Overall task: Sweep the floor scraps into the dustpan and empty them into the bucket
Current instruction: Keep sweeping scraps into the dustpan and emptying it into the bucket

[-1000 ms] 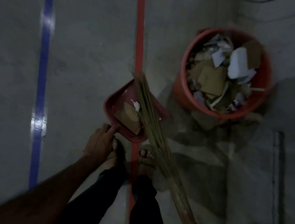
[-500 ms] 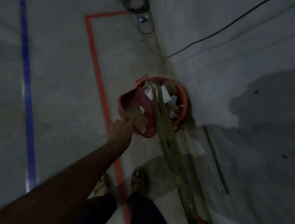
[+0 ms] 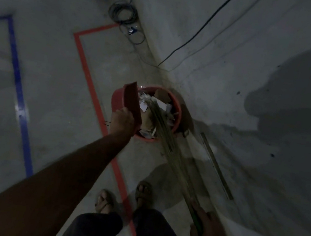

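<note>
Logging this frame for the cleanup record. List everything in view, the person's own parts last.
bucket: one, red, on floor near wall
scraps: many, white and brown, in bucket
dustpan: one, red, tipped over bucket's left rim
broom: one, straw, tip over bucket
red tape: one line, on floor
blue tape: one line, floor left
cables: coiled, dark, by wall
feet: two, sandalled, astride red tape
left hand: holds dustpan
right hand: holds broom
</note>
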`<state>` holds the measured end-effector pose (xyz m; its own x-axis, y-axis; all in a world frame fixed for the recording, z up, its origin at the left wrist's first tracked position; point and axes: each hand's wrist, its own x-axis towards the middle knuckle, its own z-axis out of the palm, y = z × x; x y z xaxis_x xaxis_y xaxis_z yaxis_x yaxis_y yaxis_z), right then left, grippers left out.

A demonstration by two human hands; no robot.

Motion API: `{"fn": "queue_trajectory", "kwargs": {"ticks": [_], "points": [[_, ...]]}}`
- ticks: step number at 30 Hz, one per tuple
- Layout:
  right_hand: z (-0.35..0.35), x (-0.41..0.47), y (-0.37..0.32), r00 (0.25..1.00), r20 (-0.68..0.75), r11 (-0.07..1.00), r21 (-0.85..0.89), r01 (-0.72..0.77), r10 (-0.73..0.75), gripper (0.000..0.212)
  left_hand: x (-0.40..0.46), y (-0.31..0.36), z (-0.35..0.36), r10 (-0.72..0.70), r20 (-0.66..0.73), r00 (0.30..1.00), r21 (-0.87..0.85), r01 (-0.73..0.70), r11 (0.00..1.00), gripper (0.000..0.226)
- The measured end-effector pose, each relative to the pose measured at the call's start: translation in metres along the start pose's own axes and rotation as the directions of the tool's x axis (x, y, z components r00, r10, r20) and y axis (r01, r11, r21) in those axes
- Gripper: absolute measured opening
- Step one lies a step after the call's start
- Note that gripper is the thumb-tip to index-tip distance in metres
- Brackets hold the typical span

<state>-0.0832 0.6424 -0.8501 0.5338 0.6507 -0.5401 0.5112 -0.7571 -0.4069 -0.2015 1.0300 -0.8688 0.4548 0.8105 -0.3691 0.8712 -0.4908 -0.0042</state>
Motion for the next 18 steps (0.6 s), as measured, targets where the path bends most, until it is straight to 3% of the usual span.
{"fn": "queue_trajectory", "kwargs": {"ticks": [2, 4, 8, 14, 18], "points": [[-0.002, 0.000, -0.006, 0.992, -0.081, 0.996, 0.008, 0.094, -0.093, 0.086, -0.003, -0.005, -0.001, -0.005, -0.066, 0.998, -0.046, 0.002, 0.999, 0.025], [-0.011, -0.003, -0.012, 0.990, -0.107, 0.995, -0.052, 0.088, -0.093, 0.080, -0.019, -0.015, -0.006, 0.011, -0.103, 0.995, 0.008, -0.010, 1.000, 0.025], [-0.024, -0.016, -0.014, 0.985, -0.145, 0.996, 0.016, 0.093, -0.090, 0.074, -0.054, -0.044, 0.011, -0.002, -0.186, 0.983, -0.007, 0.001, 1.000, 0.038], [-0.051, -0.035, -0.004, 0.974, -0.124, 0.982, -0.015, 0.188, -0.188, 0.086, -0.125, -0.064, 0.024, -0.076, -0.013, 0.997, 0.054, 0.076, 0.996, 0.057], [-0.055, -0.058, 0.024, 0.964, -0.091, 0.967, -0.075, 0.243, -0.249, 0.101, -0.173, -0.071, 0.044, -0.111, 0.055, 0.992, 0.019, 0.110, 0.994, 0.050]]}}
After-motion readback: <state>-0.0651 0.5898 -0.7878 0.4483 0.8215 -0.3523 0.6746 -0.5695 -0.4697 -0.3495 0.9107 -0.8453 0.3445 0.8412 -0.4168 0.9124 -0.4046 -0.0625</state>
